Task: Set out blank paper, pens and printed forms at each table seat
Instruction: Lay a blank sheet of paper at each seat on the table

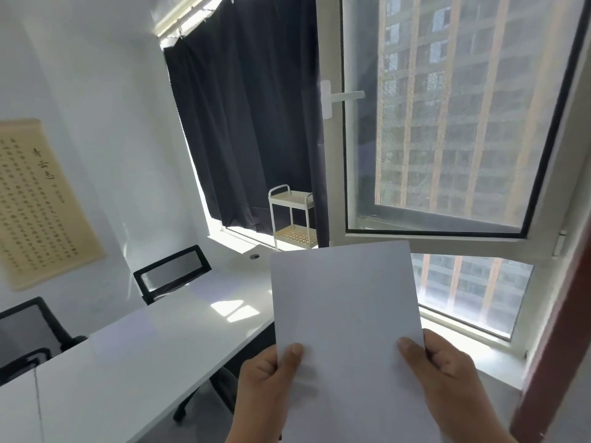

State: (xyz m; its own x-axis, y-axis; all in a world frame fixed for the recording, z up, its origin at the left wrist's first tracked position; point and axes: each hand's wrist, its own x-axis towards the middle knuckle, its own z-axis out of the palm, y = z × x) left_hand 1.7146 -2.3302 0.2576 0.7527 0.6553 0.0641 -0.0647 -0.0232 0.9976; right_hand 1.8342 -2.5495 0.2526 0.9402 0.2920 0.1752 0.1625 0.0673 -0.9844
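Fingers: left hand point(265, 388) and right hand point(447, 375) each pinch the paper's lower edges, thumbs on front.
Paper point(347, 318): blank, upright, lower centre of frame.
Table point(153, 346): white, lower left.
Chairs point(171, 271): black, beyond table.

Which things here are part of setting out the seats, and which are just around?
Job: paper, held by left hand and right hand; table; chairs.
Just around: cart, curtain, scroll, window.
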